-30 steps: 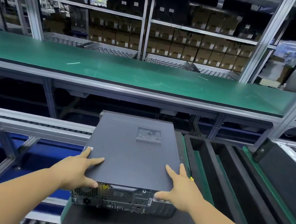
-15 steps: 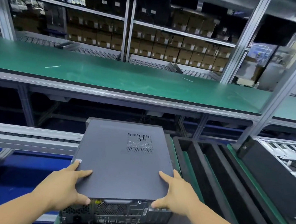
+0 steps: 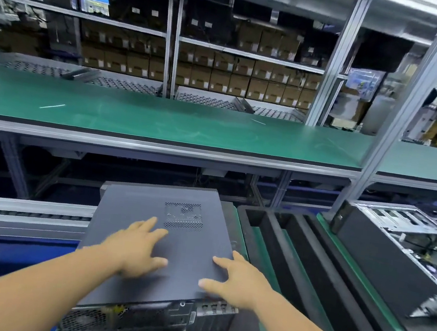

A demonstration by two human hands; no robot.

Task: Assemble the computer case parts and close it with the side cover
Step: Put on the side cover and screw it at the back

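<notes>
You're seating the side cover (image 3: 163, 241): left hand (image 3: 137, 249) flat on it, right hand (image 3: 235, 281) spread over its near corner, gripping nothing. Next, probably slide it home.

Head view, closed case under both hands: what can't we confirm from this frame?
- Left hand: motion-blurred, so contact with the side cover is unclear.
- Cover latching: its near right edge is hidden by the right hand.
- Rear panel: ports too small and dark to identify; lower left cut off by the left forearm and frame edge.
- Open case at right: interior blurred, cropped by the right edge.
</notes>
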